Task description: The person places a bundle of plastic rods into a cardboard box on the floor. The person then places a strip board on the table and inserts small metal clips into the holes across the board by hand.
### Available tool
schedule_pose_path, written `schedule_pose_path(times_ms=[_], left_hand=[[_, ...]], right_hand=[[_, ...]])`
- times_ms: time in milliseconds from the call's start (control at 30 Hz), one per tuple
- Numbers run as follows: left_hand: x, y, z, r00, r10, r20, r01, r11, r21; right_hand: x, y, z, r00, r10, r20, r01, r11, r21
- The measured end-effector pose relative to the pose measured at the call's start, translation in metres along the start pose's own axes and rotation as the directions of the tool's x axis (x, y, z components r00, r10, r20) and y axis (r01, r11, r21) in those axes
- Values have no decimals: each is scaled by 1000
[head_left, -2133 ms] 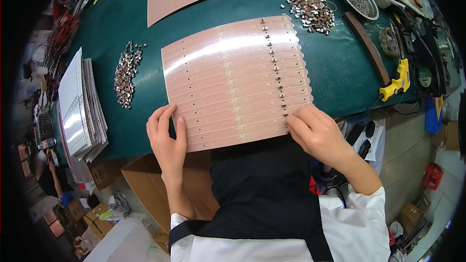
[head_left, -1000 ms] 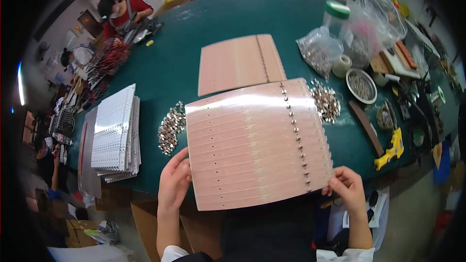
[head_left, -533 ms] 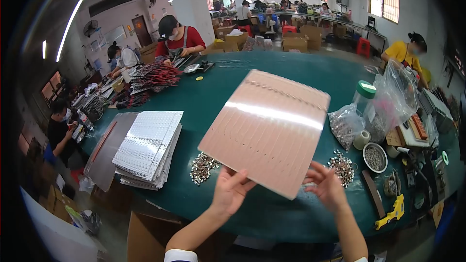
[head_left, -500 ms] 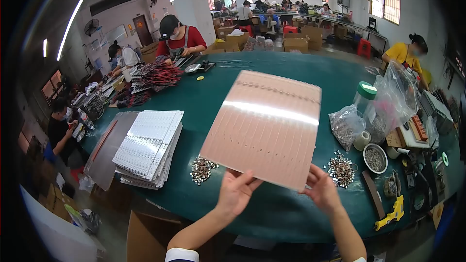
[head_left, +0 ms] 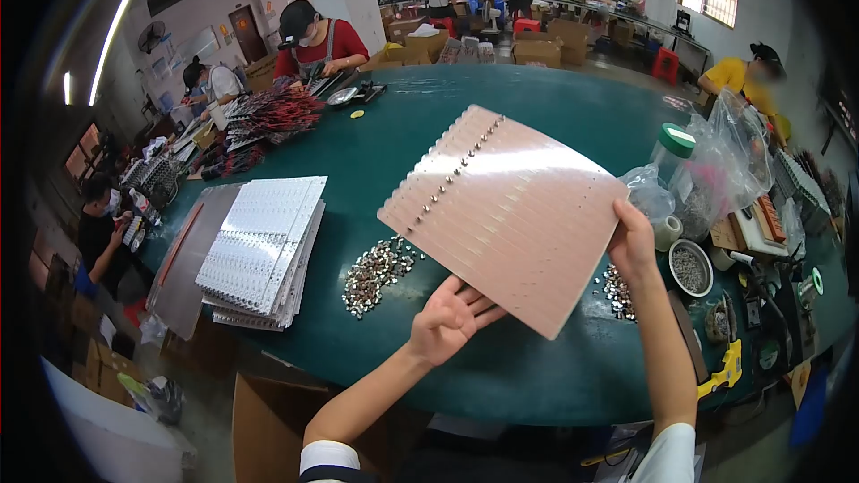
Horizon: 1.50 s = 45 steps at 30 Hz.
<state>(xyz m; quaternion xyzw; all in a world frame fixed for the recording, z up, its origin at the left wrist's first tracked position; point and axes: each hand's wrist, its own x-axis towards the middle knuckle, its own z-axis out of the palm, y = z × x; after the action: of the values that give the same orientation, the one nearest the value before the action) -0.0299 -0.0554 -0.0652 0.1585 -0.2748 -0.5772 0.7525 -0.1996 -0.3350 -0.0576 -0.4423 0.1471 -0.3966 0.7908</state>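
A pink ribbed sheet (head_left: 510, 215) is held up at a tilt over the green table, with a row of small metal clips along its upper left side. My right hand (head_left: 633, 237) grips its right corner, thumb on top. My left hand (head_left: 447, 317) supports the lower left edge from below, palm up, with some fingertips hidden under the sheet. One pile of small metal pieces (head_left: 371, 279) lies left of the sheet. Another pile (head_left: 619, 293) shows partly behind my right hand and forearm.
Stacked white perforated panels (head_left: 259, 255) stand at the left. On the right are a metal bowl (head_left: 690, 268), a green-lidded jar (head_left: 671, 148), plastic bags and a yellow glue gun (head_left: 723, 371). Co-workers sit across the table (head_left: 429, 94) and to both sides.
The pink sheet has turned so that its clip row, once across the top, now runs along the left. My right hand has moved up to its right corner. The view has shifted slightly.
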Motion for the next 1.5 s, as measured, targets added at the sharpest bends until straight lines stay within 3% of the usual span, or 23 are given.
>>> schedule_pose_path(times_ms=[33, 100, 133, 233, 333, 400, 433, 467, 833, 1067, 1133, 1200, 1233, 1300, 1333, 1400, 1500], left_hand=[[4, 1, 2, 1000, 7, -10, -7, 1000, -3], [18, -5, 6, 942, -95, -322, 177, 956, 234], [27, -9, 3, 939, -85, -333, 167, 960, 226], [65, -28, -16, 934, -33, -357, 101, 980, 174], [112, -43, -38, 930, 24, -367, 22, 992, 122], [136, -51, -48, 928, 48, -370, -2, 992, 123], [146, -55, -53, 923, 48, -381, -4, 994, 114], [155, -58, -57, 919, 21, -394, 17, 996, 92], [166, -65, -81, 860, -103, -499, 108, 994, -18], [159, -55, -81, 854, -205, -477, 192, 978, -77], [150, -44, -77, 840, -377, -390, 389, 920, -51], [134, -31, -64, 817, -408, -409, 446, 895, 0], [122, -20, -54, 821, -438, -365, 508, 854, 116], [98, 3, -44, 802, -504, -320, 593, 731, 336], [84, 17, -39, 801, -502, -327, 595, 728, 340], [57, 44, -30, 799, -503, -331, 593, 564, 574], [16, 81, -40, 834, -429, -347, 531, 454, 715]], right_hand=[[5, -1, -1, 1000, 11, 5, -11, 1000, -1], [17, -1, 1, 997, 72, 25, -71, 997, -44], [22, 0, -2, 996, 88, 34, -86, 995, -50], [26, -3, 9, 957, 279, -78, -287, 950, -120], [32, 14, -1, 953, 302, 5, -286, 910, -301], [44, 23, -3, 958, 285, -30, -278, 897, -344], [54, 25, -8, 978, 201, -59, -208, 904, -374], [64, 28, -13, 990, 111, -85, -136, 905, -403], [103, 73, -46, 978, 97, -182, -161, 912, -378], [95, 77, -47, 978, 81, -191, -156, 891, -425], [96, 78, -50, 979, 79, -189, -155, 888, -432], [99, 79, -56, 984, 72, -164, -152, 820, -552], [98, 76, -55, 984, 72, -164, -152, 822, -550], [97, 71, -51, 981, -26, -195, -152, 530, -834], [101, 72, -55, 981, -23, -193, -150, 537, -830], [111, 74, -70, 988, -78, -132, -97, 348, -932], [122, 77, -83, 993, -91, -70, -49, 220, -974]])
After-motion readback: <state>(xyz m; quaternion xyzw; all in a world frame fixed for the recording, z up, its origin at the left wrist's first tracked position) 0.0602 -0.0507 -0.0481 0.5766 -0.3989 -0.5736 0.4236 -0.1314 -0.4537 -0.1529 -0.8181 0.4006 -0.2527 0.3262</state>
